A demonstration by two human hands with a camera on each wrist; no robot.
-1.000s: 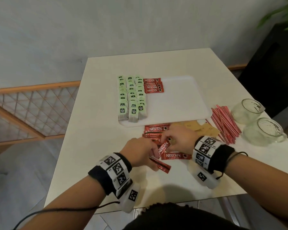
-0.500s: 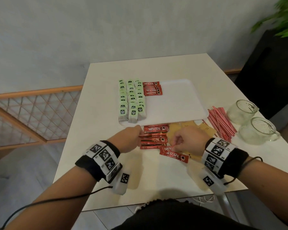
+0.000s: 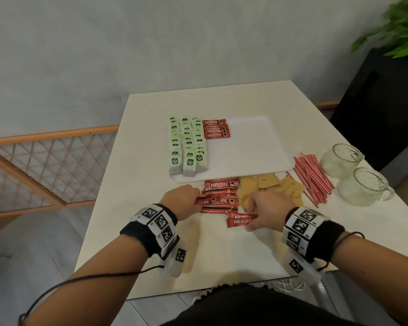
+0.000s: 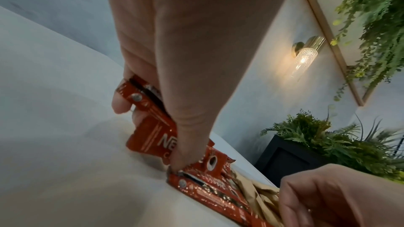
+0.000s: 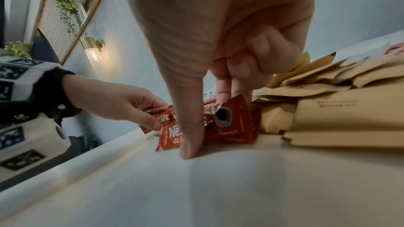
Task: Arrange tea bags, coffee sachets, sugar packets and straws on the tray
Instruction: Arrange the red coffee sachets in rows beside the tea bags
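Observation:
A white tray (image 3: 252, 149) holds three rows of green tea bags (image 3: 187, 147) on its left and a short stack of red coffee sachets (image 3: 216, 129) beside them. In front of the tray lies a pile of red coffee sachets (image 3: 220, 196). My left hand (image 3: 181, 201) grips sachets (image 4: 150, 127) at the pile's left end. My right hand (image 3: 265, 211) pinches one loose sachet (image 3: 237, 222) between thumb and fingers (image 5: 227, 122). Brown sugar packets (image 3: 271, 187) lie right of the pile, and red-and-white straws (image 3: 312, 177) farther right.
Two glass mugs (image 3: 342, 158) (image 3: 363, 187) stand at the table's right edge past the straws. A wooden lattice railing (image 3: 45, 161) runs left of the table. A dark planter (image 3: 382, 109) with greenery stands at the right.
Both hands moved forward from the near sachets. The left hand now grips the pile's left end. The right hand pinches the loose sachet lying nearest me.

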